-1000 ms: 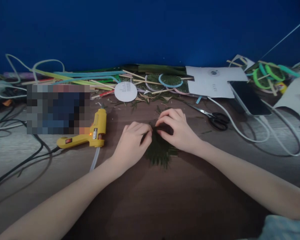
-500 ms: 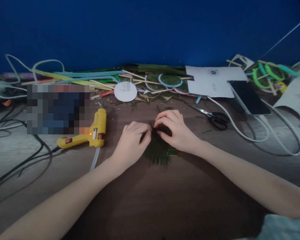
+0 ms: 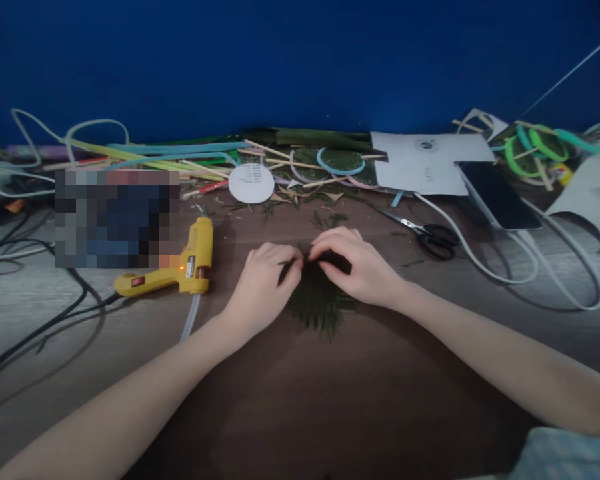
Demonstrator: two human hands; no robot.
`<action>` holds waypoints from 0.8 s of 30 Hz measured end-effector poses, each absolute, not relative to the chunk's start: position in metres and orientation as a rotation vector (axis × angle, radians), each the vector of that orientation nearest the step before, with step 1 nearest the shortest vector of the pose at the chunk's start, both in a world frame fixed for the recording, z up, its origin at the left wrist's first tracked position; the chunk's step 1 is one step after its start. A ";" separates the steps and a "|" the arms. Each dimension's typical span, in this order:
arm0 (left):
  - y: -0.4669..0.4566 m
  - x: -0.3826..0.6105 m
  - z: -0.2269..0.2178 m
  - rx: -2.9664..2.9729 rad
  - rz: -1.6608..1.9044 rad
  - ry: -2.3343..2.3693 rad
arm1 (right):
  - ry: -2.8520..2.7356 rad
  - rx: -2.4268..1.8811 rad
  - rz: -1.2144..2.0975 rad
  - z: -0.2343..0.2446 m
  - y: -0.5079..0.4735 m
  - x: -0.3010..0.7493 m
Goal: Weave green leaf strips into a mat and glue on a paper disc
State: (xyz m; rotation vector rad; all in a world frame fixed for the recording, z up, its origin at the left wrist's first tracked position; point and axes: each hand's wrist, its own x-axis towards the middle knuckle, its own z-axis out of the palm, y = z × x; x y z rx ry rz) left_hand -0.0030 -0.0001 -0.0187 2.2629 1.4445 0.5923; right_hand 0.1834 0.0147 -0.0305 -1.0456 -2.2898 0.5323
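Dark wooden surface point(image 3: 330, 407) below a blue wall point(image 3: 300, 60). We note a yellow glue gun point(image 3: 183, 265) lying on it, its indicator lit. Just right of the glue gun, a dark green leaf piece point(image 3: 316, 307) lies flat. Our left hand point(image 3: 263, 287) and right hand point(image 3: 360, 268) meet at its far edge, fingertips pinched on it. We log scissors point(image 3: 427, 237) farther right of the glue gun.

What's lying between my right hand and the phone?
In the head view, black-handled scissors lie between the right hand and the phone, beside a white cable.
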 end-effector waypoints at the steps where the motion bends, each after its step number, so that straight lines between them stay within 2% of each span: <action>1: 0.000 -0.003 -0.019 2.259 0.594 1.447 | -2.270 -1.060 0.532 -0.030 0.015 0.183; 24: 0.000 -0.003 -0.021 2.260 0.621 1.451 | -2.351 -1.192 0.468 -0.034 0.017 0.180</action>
